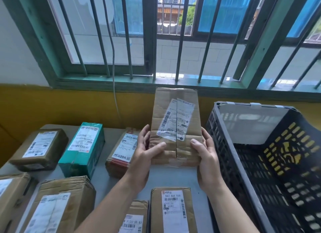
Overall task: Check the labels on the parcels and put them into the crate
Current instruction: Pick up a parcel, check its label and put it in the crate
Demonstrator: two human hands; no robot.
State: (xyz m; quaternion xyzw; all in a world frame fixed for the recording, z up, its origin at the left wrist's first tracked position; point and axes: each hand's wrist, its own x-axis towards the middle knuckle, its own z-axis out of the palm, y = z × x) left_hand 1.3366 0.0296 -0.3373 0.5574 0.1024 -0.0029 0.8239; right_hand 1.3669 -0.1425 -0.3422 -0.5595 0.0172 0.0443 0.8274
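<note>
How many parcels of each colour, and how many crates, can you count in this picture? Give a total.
Brown cardboard parcels: 7, namely the held parcel and six on the table
Teal parcel: 1
Black plastic crate: 1
Total: 9 things (8 parcels, 1 crate)

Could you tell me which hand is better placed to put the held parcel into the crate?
The right hand: it holds the brown parcel on the side nearest the black crate, which stands just right of it. The left hand would likely have to cross over.
</note>
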